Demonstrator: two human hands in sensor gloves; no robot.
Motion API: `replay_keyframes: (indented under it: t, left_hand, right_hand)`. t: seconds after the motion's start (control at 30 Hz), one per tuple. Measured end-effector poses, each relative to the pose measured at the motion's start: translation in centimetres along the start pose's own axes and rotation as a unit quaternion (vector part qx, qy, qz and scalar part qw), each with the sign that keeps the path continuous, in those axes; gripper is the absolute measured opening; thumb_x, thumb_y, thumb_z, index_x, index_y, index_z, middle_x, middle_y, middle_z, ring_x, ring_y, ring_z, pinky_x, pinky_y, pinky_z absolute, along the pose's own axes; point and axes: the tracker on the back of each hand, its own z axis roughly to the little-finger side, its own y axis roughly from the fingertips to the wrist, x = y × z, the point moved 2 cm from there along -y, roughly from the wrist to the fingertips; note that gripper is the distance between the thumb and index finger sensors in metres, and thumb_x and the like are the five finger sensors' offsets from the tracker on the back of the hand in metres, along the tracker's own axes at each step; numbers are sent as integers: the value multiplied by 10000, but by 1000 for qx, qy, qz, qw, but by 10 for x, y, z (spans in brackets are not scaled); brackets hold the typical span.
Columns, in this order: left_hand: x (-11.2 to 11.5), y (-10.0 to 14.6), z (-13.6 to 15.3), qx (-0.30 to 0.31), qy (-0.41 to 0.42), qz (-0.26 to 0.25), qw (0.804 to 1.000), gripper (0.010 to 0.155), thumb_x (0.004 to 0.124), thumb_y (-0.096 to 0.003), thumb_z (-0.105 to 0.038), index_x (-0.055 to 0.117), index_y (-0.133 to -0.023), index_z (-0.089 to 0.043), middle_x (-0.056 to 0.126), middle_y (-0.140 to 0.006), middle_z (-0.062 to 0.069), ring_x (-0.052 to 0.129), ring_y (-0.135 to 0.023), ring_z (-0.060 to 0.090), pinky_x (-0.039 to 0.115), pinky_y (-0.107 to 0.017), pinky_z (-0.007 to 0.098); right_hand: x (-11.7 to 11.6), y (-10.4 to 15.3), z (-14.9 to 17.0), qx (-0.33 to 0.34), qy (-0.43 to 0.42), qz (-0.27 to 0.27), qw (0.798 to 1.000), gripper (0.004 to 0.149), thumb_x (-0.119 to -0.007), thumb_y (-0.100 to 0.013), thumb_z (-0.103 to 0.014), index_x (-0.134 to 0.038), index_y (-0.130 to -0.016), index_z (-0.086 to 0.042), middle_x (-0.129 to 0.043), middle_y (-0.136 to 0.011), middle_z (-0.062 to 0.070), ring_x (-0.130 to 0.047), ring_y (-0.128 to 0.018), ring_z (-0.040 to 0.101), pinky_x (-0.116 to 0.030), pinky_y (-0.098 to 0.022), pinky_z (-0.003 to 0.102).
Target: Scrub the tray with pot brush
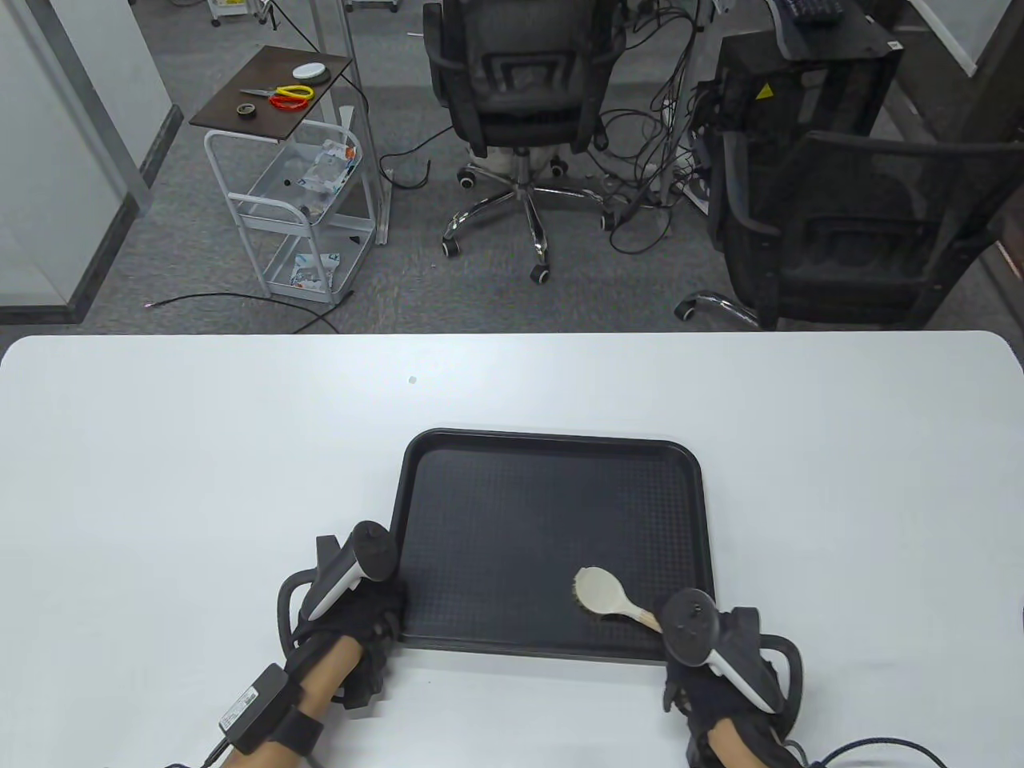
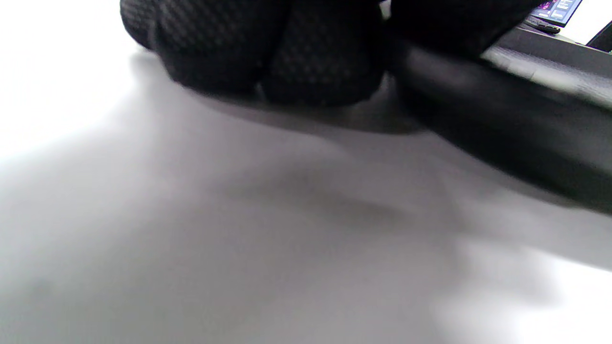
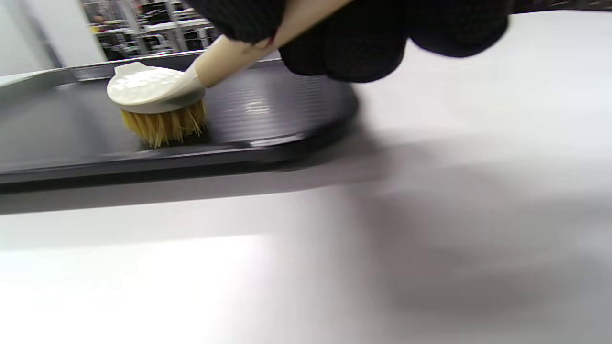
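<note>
A black rectangular tray [image 1: 496,512] lies on the white table near the front edge. My right hand [image 1: 704,672] grips the cream handle of the pot brush [image 1: 604,596]. The brush head rests bristles down on the tray's front right part. In the right wrist view the brush [image 3: 153,95] stands on its yellow bristles inside the tray [image 3: 267,119], with my gloved fingers [image 3: 363,43] closed around the handle. My left hand [image 1: 360,616] rests at the tray's front left corner. In the left wrist view its fingers [image 2: 267,52] curl on the table against the tray's rim [image 2: 502,119].
The white table [image 1: 200,448] spreads wide on both sides of the tray. Beyond its far edge stand two black office chairs [image 1: 520,88], a computer tower [image 1: 808,72] and a small wire cart [image 1: 296,192] on the floor.
</note>
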Motion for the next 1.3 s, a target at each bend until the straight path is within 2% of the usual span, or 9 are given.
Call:
replay_keyframes:
  t: [0.13,0.23,0.33,0.43,0.57,0.73,0.93,1.13,1.3]
  left_hand:
    - [0,0,0,0,0,0,1000,757,733,-449,-506,441,-1040,-135,900,-433,-23,906,-379,197,656,-619,480]
    - [0,0,0,-1,-1,-1,1000,757,734,-448,-505,441,-1040,-135,900,-432,-23,906,-379,197,657,-618,480]
    - [0,0,0,-1,-1,-1,1000,757,733,-449,-505,441,-1040,-134,899,-433,-23,907,-379,197,656,-619,481]
    - [0,0,0,-1,-2,-2,1000,755,733,-449,-505,442,-1039,-136,899,-433,-24,907,-379,196,657,-619,480]
    - [0,0,0,-1,-2,-2,1000,756,733,-449,-505,441,-1040,-135,899,-432,-23,906,-379,197,657,-619,480]
    - [0,0,0,0,-1,-1,1000,756,732,-449,-505,440,-1040,-134,898,-433,-24,906,-378,198,656,-620,480]
    - [0,0,0,0,1,-1,1000,761,741,-447,-508,442,-1040,-135,899,-431,-24,906,-377,197,657,-619,480]
    - [0,0,0,0,0,-1,1000,761,743,-446,-506,443,-1039,-134,900,-431,-23,906,-377,198,657,-618,480]
    - [0,0,0,0,0,-1,1000,760,741,-447,-506,443,-1039,-135,899,-431,-23,906,-377,198,658,-619,480]
  right_hand:
    - [8,5,40,-40,-6,4,999,508,-784,-474,-231,-722,-975,-284,-764,-945,120,-875,-697,308,-784,-487,508]
    - [14,6,50,-52,7,12,999,507,-784,-474,-234,-725,-977,-275,-769,-940,126,-874,-688,311,-781,-479,504]
    - [19,7,41,-44,10,23,999,500,-798,-475,-256,-741,-971,-264,-786,-917,127,-881,-657,300,-779,-453,485]
    - [25,11,11,-3,17,49,999,500,-795,-478,-276,-733,-974,-275,-788,-917,113,-886,-654,283,-788,-450,470]
    - [23,11,-41,58,9,55,997,506,-790,-480,-285,-720,-981,-280,-781,-925,103,-882,-663,274,-788,-459,464]
    - [5,6,-113,129,-2,40,991,508,-783,-484,-291,-708,-986,-290,-773,-932,94,-878,-672,266,-788,-468,458]
    - [-19,3,-174,187,9,37,982,504,-791,-473,-312,-725,-972,-291,-797,-913,76,-900,-653,243,-808,-452,440]
    - [-36,6,-198,207,18,13,978,506,-782,-478,-309,-712,-979,-298,-783,-927,72,-891,-673,241,-807,-468,439]
    - [-40,7,-196,215,17,12,976,507,-777,-479,-306,-707,-981,-304,-782,-930,73,-896,-678,237,-818,-471,436]
